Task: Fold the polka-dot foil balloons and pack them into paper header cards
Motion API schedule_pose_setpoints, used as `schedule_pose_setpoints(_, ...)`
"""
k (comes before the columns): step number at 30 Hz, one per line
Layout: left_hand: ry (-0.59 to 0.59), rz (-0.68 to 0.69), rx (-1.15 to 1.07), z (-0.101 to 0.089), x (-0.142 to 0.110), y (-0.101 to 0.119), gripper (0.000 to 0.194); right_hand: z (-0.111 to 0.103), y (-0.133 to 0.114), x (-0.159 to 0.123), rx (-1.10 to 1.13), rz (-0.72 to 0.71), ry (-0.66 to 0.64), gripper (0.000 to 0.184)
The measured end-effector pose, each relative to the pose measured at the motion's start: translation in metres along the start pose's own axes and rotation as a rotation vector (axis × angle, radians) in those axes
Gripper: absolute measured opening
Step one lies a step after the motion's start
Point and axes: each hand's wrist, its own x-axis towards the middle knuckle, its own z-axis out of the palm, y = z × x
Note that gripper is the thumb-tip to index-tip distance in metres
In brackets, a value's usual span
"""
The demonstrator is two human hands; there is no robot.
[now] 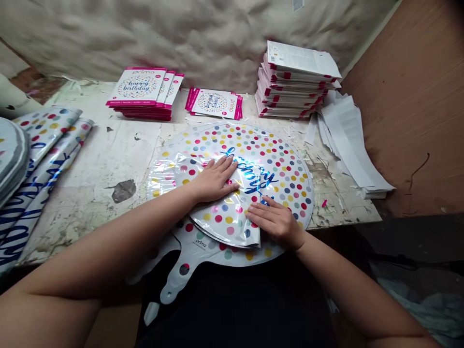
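Note:
Flat white foil balloons (290, 164) with coloured dots and blue lettering lie in a pile at the table's front edge. The top one is partly folded over, and its folded part (224, 222) has a straight edge on the right. My left hand (215, 180) rests flat on the folded part, fingers stretched out. Pressed to the fold's right edge is my right hand (275, 220), also flat with its fingers extended. A balloon neck (183, 270) with a small hole at its end hangs over the table edge toward me.
Pink-and-white printed packets (136, 89) are stacked at the back left, with a smaller pile (215, 103) beside them. A tall packet stack (297, 82) and white paper strips (348, 140) are at right. Folded balloons (47, 159) lie at left. A brown panel (409, 106) bounds the right side.

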Motion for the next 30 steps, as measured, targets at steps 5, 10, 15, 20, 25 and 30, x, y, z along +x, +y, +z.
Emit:
schedule_pose_setpoints(5, -0.027, -0.192, 0.043, -0.006, -0.029, -0.054, 0.072, -0.001, 0.009, -0.009, 0.074, 0.067, -0.061, 0.032)
schedule_pose_setpoints(10, 0.089, -0.454, 0.081, -0.015, -0.037, -0.059, 0.072, -0.007, 0.013, -0.002, 0.169, 0.154, -0.09, 0.036)
schedule_pose_setpoints(15, 0.065, -0.005, 0.048, -0.016, -0.011, 0.007, 0.061, -0.008, 0.01, 0.0, 0.16, 0.165, -0.016, 0.029)
schedule_pose_setpoints(20, 0.008, 0.225, -0.008, -0.007, 0.002, 0.034, 0.059, -0.007, 0.007, -0.006, 0.171, 0.128, -0.02, 0.029)
schedule_pose_setpoints(25, -0.003, 0.28, -0.021, 0.003, -0.004, 0.04, 0.062, -0.012, 0.012, -0.009, 0.304, 0.128, -0.177, 0.033)
schedule_pose_setpoints(30, 0.007, 0.161, -0.031, 0.006, -0.007, 0.051, 0.059, -0.034, 0.028, 0.004, 0.537, 0.291, -0.358, 0.032)
